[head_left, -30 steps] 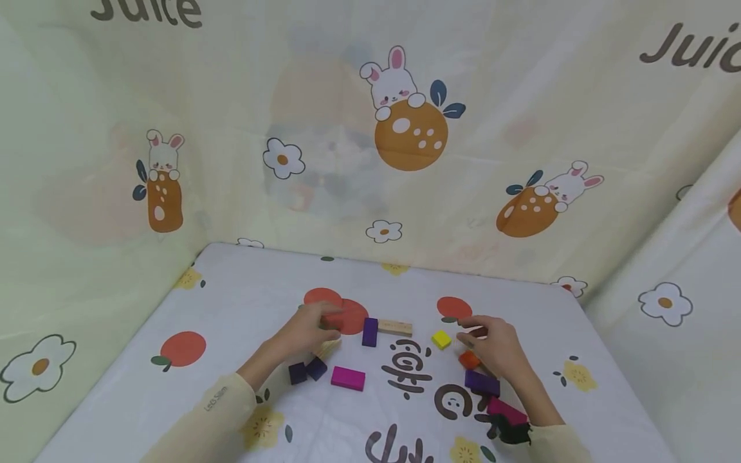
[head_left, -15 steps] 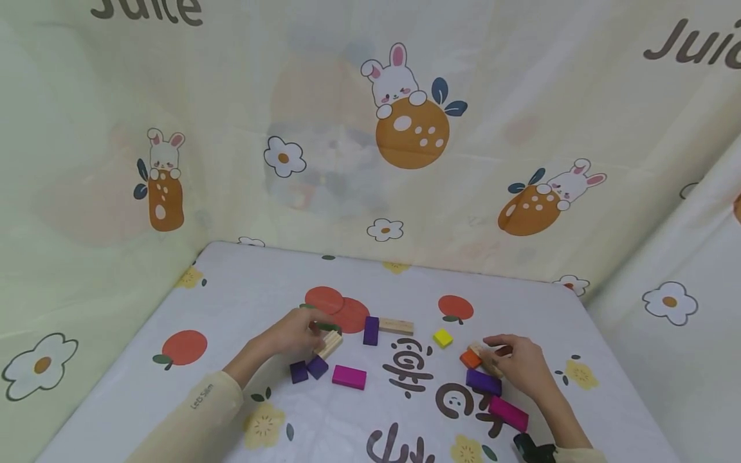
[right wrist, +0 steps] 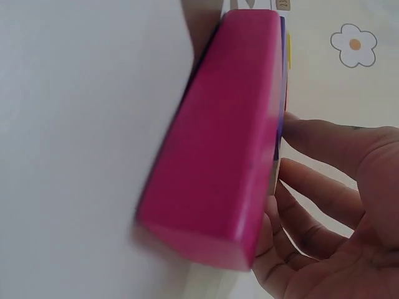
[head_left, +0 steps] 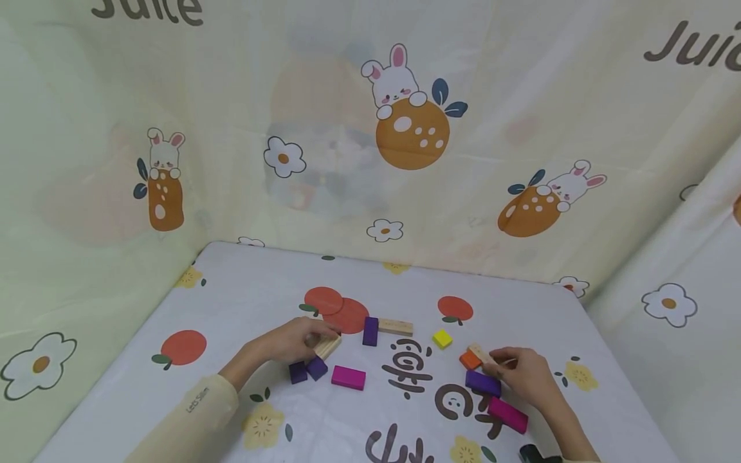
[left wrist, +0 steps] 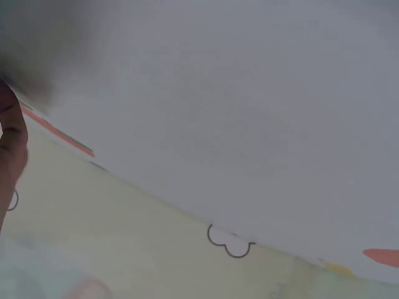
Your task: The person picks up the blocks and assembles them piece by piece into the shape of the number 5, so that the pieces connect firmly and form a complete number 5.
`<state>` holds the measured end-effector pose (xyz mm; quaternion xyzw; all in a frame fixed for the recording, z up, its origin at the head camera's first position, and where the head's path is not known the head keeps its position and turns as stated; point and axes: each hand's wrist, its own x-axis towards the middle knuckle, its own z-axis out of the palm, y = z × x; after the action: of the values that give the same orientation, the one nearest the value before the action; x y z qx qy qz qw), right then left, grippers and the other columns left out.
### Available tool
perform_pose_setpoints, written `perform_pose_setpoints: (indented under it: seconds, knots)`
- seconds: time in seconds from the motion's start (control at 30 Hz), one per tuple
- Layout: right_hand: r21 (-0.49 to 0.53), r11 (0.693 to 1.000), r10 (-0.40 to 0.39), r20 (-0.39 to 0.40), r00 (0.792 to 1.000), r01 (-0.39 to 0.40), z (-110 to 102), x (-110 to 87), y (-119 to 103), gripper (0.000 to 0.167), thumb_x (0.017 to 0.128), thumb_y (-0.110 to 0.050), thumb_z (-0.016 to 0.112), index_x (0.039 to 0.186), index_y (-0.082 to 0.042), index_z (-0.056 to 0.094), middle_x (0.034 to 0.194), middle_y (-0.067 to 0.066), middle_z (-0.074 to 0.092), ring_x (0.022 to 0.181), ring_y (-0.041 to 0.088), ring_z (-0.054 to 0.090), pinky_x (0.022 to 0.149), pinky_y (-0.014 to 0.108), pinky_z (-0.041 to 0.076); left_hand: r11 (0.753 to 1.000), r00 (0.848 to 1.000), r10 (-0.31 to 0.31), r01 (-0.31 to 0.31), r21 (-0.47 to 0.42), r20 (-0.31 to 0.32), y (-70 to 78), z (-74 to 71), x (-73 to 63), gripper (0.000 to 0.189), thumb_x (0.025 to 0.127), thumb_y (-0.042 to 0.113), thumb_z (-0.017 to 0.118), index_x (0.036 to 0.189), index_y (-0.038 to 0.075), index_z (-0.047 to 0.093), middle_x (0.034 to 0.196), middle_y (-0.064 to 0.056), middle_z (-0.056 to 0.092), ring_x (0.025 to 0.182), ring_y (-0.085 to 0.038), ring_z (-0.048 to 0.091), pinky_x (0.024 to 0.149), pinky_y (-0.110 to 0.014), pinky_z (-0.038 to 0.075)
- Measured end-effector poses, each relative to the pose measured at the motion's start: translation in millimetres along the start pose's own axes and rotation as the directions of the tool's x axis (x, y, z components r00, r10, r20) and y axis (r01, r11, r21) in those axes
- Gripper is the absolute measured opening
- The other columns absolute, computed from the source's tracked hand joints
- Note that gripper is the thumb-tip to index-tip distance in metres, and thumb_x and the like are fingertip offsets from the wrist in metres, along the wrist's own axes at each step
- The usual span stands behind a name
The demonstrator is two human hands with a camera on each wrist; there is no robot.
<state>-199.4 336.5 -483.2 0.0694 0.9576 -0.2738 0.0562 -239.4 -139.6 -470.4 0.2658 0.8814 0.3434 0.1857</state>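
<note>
In the head view my left hand (head_left: 295,339) curls over a plain wooden block (head_left: 329,347), thumb and fingers at its sides. Two dark purple blocks (head_left: 316,368) lie just below it, angled to each other. On the right, my right hand (head_left: 523,376) pinches the near end of another wooden block (head_left: 480,354), beside an orange block (head_left: 470,360). A purple block (head_left: 483,383) and a magenta block (head_left: 507,415) continue this row towards me. The magenta block (right wrist: 215,137) fills the right wrist view, partly hiding the fingertips. Only a few left fingers (left wrist: 12,131) show in the left wrist view.
A yellow block (head_left: 442,339) sits between the hands, towards the right. Farther back, an upright-lying purple block (head_left: 370,332) meets a wooden block (head_left: 396,327). Another magenta block (head_left: 348,378) lies left of centre. A printed cloth (head_left: 231,302) covers the table; patterned curtains (head_left: 324,83) enclose it.
My right hand has moved down and towards me, uncovering the orange and wooden blocks. My left hand drew back left, then came down onto its wooden block.
</note>
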Motion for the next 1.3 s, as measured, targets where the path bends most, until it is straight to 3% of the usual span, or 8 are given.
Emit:
perform_pose_setpoints:
  seconds: [0.2, 0.4, 0.6, 0.9, 1.3]
  knots:
    - [0.004, 1.000, 0.018, -0.014, 1.000, -0.018, 0.1, -3.2, 1.1, 0.051, 0.092, -0.037, 0.083, 0.125, 0.001, 0.074, 0.104, 0.011, 0.077, 0.090, 0.021, 0.065, 0.073, 0.029, 0.054, 0.997, 0.995, -0.075, 0.073, -0.021, -0.070, 1.5, 1.6, -4.3, 0.052, 0.089, -0.008, 0.073, 0.138, 0.010, 0.070, 0.145, -0.011, 0.066, 0.115, -0.025, 0.066, 0.094, -0.040, 0.062]
    - [-0.003, 0.999, 0.036, -0.014, 0.999, -0.036, -2.4, -8.0, 4.2, 0.054, 0.092, -0.037, 0.083, 0.126, 0.003, 0.072, 0.105, 0.015, 0.076, 0.091, 0.023, 0.065, 0.074, 0.030, 0.055, 0.995, 0.990, -0.085, 0.079, -0.055, -0.110, 2.0, 1.6, -5.8, 0.051, 0.087, -0.008, 0.075, 0.136, 0.005, 0.070, 0.152, -0.015, 0.061, 0.110, -0.026, 0.067, 0.083, -0.031, 0.063]
    - [-0.004, 1.000, 0.028, -0.019, 0.999, -0.028, -4.3, -10.2, 7.0, 0.052, 0.091, -0.035, 0.084, 0.125, 0.004, 0.073, 0.103, 0.015, 0.076, 0.089, 0.023, 0.064, 0.072, 0.030, 0.053, 0.996, 0.986, -0.090, 0.085, -0.041, -0.142, 3.9, 1.5, -6.0, 0.049, 0.086, -0.006, 0.079, 0.133, 0.004, 0.072, 0.151, -0.017, 0.062, 0.106, -0.024, 0.067, 0.084, -0.031, 0.062]
    - [0.000, 1.000, 0.031, -0.019, 0.999, -0.031, -6.2, -10.2, 8.4, 0.052, 0.092, -0.036, 0.083, 0.124, 0.003, 0.073, 0.101, 0.013, 0.077, 0.091, 0.023, 0.064, 0.081, 0.038, 0.056, 0.988, 0.975, -0.148, 0.140, -0.061, -0.165, 6.1, 4.7, -5.5, 0.047, 0.088, -0.007, 0.078, 0.132, 0.006, 0.073, 0.154, -0.017, 0.058, 0.106, -0.023, 0.069, 0.085, -0.033, 0.064]
    - [0.008, 1.000, 0.023, -0.034, 0.999, -0.022, -10.1, -5.7, 15.4, 0.053, 0.092, -0.038, 0.083, 0.124, 0.003, 0.074, 0.104, 0.014, 0.077, 0.092, 0.022, 0.064, 0.080, 0.035, 0.055, 0.991, 0.978, -0.126, 0.117, -0.064, -0.165, 11.2, 5.7, -2.8, 0.046, 0.088, -0.006, 0.078, 0.132, 0.006, 0.074, 0.153, -0.015, 0.059, 0.107, -0.022, 0.068, 0.087, -0.035, 0.064]
